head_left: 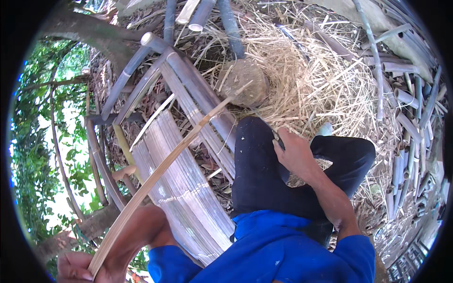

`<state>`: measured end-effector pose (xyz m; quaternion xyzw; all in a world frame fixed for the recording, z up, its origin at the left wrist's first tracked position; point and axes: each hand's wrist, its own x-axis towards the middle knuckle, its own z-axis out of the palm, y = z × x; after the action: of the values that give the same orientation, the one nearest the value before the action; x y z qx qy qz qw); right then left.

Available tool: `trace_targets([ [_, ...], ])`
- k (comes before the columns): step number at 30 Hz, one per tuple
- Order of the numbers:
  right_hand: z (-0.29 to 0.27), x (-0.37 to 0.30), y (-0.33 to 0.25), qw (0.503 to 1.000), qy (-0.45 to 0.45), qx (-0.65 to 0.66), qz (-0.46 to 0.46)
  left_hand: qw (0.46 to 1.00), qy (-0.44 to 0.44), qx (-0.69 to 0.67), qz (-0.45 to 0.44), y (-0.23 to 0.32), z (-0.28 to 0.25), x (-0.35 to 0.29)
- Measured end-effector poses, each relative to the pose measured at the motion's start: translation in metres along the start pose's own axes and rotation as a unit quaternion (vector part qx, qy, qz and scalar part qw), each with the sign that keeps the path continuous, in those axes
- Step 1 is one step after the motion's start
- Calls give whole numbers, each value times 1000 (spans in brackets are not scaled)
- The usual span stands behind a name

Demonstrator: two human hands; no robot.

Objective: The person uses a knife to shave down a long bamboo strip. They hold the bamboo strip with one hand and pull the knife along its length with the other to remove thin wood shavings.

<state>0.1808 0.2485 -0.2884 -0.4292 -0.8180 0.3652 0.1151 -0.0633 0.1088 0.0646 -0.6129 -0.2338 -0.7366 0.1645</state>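
Note:
My left hand (78, 268), low at the left edge, is closed around one end of a long split bamboo strip (163, 170). The strip slants up and away to the right, its thin far end over a round wood block (245, 84). Above my thighs, my right hand (295, 153) is closed on a small dark object (278, 140); only a short part shows past the fingers, so its kind is hidden. The right hand is apart from the strip.
A slatted bamboo bench (181, 188) is beside me on the left, framed by bamboo poles (198, 85). Pale shavings (302, 80) cover the ground ahead. Cut bamboo pieces (408, 99) are piled at the right. Green foliage (40, 141) grows at the far left.

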Motion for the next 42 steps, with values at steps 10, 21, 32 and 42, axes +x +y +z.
trace_targets([
  [10, -19, -20, -57, 995, 26, 35, -92, 989, 44, 99, -105, -47, 44, -143],
  [21, -10, 33, -26, 990, 61, 15, -127, 981, 27, 183, -58, -64, 79, -168],
  [32, -4, 59, -29, 986, 38, 21, -160, 966, 6, 254, -43, -86, 65, -177],
  [42, -16, 58, -49, 979, 18, 65, -193, 981, 44, 181, -49, -97, 62, -180],
])
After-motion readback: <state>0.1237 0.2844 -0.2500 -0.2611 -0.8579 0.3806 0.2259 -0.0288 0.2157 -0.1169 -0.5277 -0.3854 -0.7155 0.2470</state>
